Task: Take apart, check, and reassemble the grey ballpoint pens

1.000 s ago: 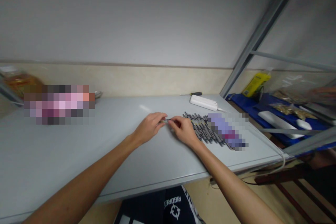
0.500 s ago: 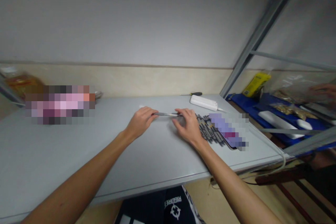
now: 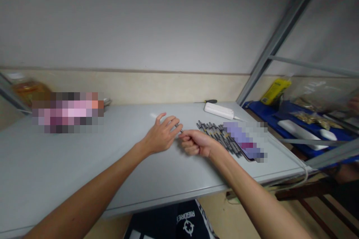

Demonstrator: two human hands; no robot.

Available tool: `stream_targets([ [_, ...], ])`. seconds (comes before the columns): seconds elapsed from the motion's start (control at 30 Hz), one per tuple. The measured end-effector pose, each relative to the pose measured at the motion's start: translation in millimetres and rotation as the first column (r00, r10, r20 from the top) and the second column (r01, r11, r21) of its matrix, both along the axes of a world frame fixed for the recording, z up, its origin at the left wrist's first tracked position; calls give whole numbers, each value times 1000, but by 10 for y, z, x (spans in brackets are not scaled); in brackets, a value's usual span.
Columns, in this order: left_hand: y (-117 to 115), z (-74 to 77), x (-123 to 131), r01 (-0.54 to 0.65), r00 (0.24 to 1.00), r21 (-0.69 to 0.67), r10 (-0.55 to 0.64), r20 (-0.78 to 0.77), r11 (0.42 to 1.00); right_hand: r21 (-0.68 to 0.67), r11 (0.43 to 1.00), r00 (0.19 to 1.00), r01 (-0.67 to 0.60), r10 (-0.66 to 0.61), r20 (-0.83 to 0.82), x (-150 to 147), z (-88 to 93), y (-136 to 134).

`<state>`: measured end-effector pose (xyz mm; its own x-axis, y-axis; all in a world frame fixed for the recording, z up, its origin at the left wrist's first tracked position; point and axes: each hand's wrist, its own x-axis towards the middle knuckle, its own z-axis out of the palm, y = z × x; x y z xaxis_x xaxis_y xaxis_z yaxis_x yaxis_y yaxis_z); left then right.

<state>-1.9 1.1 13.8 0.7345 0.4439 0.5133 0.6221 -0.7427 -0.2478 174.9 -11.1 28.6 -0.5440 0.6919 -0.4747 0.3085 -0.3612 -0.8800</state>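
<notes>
A slim grey pen is between my two hands above the table, mostly covered by fingers. My left hand is closed around its far part, with the index finger raised. Thumb and index finger of my right hand pinch the near end, the other fingers curled into the palm. Whether the pen is in one piece cannot be made out. Just right of my right hand, several similar grey pens lie side by side in a slanted row. Against that row lies a flat phone-like object, its face blurred out.
A white power strip and a black-handled screwdriver lie at the back. At the left stand a bottle of amber liquid and a blurred pink item. Beyond the metal frame, a blue surface holds bags.
Both hands have come together. The pen, stretched level between them before, is now mostly hidden in the fingers. My right hand has turned and curled its fingers.
</notes>
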Motion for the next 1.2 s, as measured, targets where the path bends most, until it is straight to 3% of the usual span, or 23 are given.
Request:
stream_targets([
  [0.03, 17, -22, -1, 7, 1000, 18, -7, 1, 1000, -174, 981, 988, -83, 58, -142, 6, 2, -4],
  [0.1, 54, -68, -12, 22, 1000, 44, -22, 12, 999, -362, 910, 950, -201, 91, -299, -24, -9, -52],
  [0.13, 69, -88, -22, 30, 999, 55, -31, 20, 998, -402, 886, 941, -231, 99, -324, -58, -18, -88],
  [0.2, 84, -113, -41, 38, 998, 74, -41, 37, 997, -396, 892, 950, -217, 100, -294, -147, -32, -164],
  [0.3, 75, -115, -54, 14, 999, 82, -18, 45, 997, -155, 985, 995, -77, 66, -73, -277, -39, -244],
  [0.33, 68, -111, -50, -6, 999, 69, 3, 44, 998, 12, 1000, 998, -27, 26, 57, -308, -41, -258],
  [0.37, 61, -106, -41, -30, 999, 47, 28, 40, 998, 205, 979, 980, -5, -36, 197, -330, -45, -266],
  [0.4, 53, -99, -28, -61, 998, 18, 60, 36, 998, 401, 916, 936, -19, -124, 329, -343, -49, -271],
  [0.47, 37, -83, 9, -139, 990, -54, 141, 27, 989, 685, 715, 790, -141, -335, 513, -344, -59, -274],
  [0.5, 29, -72, 30, -183, 982, -92, 185, 18, 979, 747, 626, 712, -224, -419, 564, -335, -63, -272],
  [0.57, 13, -51, 70, -271, 962, -181, 272, -19, 945, 773, 519, 580, -364, -523, 625, -308, -69, -261],
  [0.67, 5, -42, 109, -379, 925, -312, 365, -106, 871, 733, 461, 485, -501, -552, 679, -277, -97, -219],
  [0.87, 31, -114, 98, -475, 880, -424, 433, -196, 772, 734, 310, 485, -604, -588, 647, -270, -223, -118],
  [1.0, 49, -135, 57, -382, 918, -464, 384, -95, 799, 791, 197, 533, -580, -642, 551, -234, -258, -78],
  [1.2, 108, -173, -20, -134, 971, -489, 213, 110, 862, 809, 165, 566, -564, -636, 525, -118, -313, 4],
])
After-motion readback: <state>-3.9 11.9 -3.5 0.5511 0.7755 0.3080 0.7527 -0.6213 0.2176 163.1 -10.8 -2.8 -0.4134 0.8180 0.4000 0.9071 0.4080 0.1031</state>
